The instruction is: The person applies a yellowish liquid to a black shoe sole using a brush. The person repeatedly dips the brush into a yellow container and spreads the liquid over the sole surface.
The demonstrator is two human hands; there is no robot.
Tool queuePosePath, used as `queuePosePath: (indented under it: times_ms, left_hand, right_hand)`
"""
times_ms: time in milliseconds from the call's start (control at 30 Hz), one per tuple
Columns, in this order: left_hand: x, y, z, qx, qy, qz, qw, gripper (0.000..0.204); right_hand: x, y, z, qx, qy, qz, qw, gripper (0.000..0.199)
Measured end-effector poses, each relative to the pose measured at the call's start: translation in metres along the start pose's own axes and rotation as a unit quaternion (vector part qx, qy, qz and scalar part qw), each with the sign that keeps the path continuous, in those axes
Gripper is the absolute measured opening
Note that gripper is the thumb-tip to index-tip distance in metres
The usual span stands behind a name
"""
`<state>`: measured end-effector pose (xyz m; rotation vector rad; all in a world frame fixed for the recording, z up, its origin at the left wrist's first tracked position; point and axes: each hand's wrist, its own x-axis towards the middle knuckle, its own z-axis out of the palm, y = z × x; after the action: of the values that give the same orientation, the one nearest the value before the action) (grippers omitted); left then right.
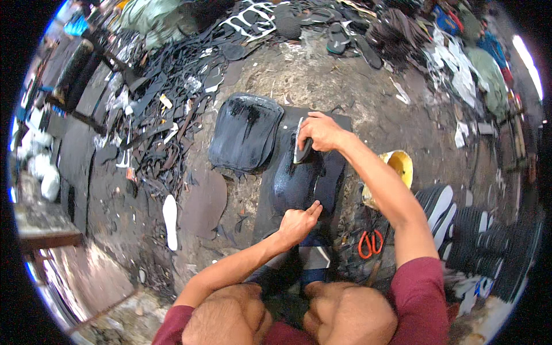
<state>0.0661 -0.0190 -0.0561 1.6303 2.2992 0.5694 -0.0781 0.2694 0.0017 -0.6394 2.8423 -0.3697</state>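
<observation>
Glossy black sole-shaped rubber sheet (296, 181) lies on a dark board (339, 123) on the floor; likely floppy, tacky. Left hand (298, 223) presses its near edge, fingers curled; right hand (318, 131) fingers clamp a flat scraper (300, 144).

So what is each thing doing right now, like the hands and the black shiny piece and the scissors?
Right hand: gripping a brush, pressed on the black sheet.
Left hand: fingers pinning the sheet's near edge.
Black sheet: flat on a dark board, wet and glossy.
Stack of black pieces: piled beside it, top coated.
Orange scissors: lying closed, untouched.
Yellow tub: upright, open.
White sole: lying flat on the ground.
</observation>
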Motion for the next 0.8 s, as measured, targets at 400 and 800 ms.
queuePosePath:
  times_ms: [400,800]
  left_hand:
    - [0.007,-0.011,-0.011,-0.023,0.004,0.001,1.000,0.041]
    - [-0.003,-0.005,-0.012,-0.033,0.080,0.008,0.996,0.037]
  right_hand:
    - [-0.172,-0.082,-0.006,0.189,-0.097,0.311,0.926,0.050]
    - [-0.130,-0.124,0.043,0.100,0.136,0.560,0.811,0.046]
